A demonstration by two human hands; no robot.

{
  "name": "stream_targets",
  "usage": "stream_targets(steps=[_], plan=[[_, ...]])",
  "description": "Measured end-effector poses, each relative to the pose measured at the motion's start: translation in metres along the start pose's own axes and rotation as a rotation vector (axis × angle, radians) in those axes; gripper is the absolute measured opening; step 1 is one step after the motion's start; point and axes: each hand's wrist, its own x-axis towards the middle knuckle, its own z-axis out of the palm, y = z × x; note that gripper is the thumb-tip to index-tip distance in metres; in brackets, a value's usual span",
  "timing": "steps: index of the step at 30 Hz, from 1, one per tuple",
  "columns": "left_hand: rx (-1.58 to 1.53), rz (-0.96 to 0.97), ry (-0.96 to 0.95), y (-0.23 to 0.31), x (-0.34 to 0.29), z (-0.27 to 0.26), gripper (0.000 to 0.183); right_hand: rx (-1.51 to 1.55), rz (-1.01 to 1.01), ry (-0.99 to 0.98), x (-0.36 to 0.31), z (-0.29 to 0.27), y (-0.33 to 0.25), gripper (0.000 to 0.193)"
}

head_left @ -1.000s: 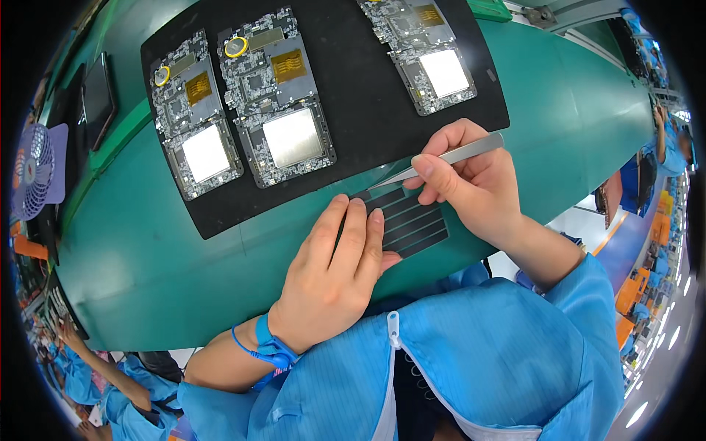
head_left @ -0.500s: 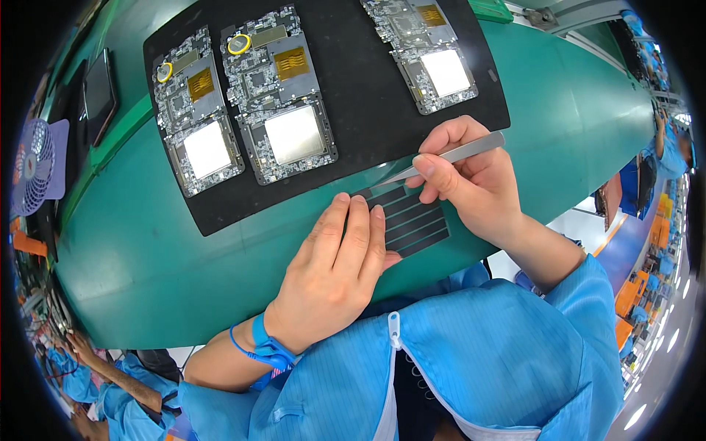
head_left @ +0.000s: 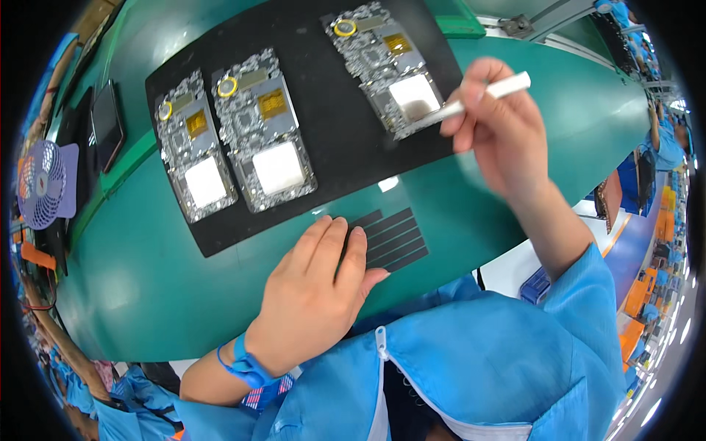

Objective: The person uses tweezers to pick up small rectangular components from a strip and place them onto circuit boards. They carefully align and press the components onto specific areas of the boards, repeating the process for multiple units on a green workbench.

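My right hand point(head_left: 509, 128) is closed around a pair of metal tweezers point(head_left: 507, 87), which is slightly blurred. The tweezers' tips point left, over the lower end of the right circuit board point(head_left: 371, 57). Whether they pinch anything I cannot make out. My left hand point(head_left: 309, 294) lies flat, fingers stretched out, over the left end of a clear sheet with several black strips point(head_left: 397, 239). A middle circuit board point(head_left: 246, 140) and a left circuit board point(head_left: 180, 140) lie side by side. Each board has a silvery square plate and a yellow-ringed round part.
The boards rest on a black mat point(head_left: 331, 158) on a green table point(head_left: 125, 294). At the left are a dark phone point(head_left: 109, 125) and a purple fan point(head_left: 44, 184). A green raised edge point(head_left: 452, 20) and metal frame stand at the back right. Other people in blue sit around.
My right hand with the tweezers has moved up and right, from the black strips to the right board. My left hand stays at the strips. The whole view has shifted a little.
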Motion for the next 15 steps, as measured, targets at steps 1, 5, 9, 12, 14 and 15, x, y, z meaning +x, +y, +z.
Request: stream_targets(steps=[1,5,9,12,14,15], plan=[[-0.053,-0.024,0.001,0.001,0.007,-0.003,0.044,-0.04,-0.067,0.054,0.014,-0.006,-0.003,0.022],[0.006,0.061,0.199,-0.001,0.066,0.008,0.045,-0.004,0.032,-0.005,0.05,-0.024,-0.001,0.021],[0.19,0.059,0.231,-0.017,0.095,0.035,0.043,0.035,0.047,-0.022,0.065,-0.025,0.008,0.016],[0.227,0.085,0.23,-0.022,0.098,0.043,0.043,0.04,0.061,0.013,0.062,-0.029,0.01,0.016],[0.253,0.106,0.238,-0.025,0.097,0.045,0.043,0.035,0.067,0.013,0.064,-0.029,0.009,0.017],[0.249,0.105,0.234,-0.026,0.097,0.045,0.044,0.039,0.074,0.008,0.064,-0.03,0.01,0.017]])
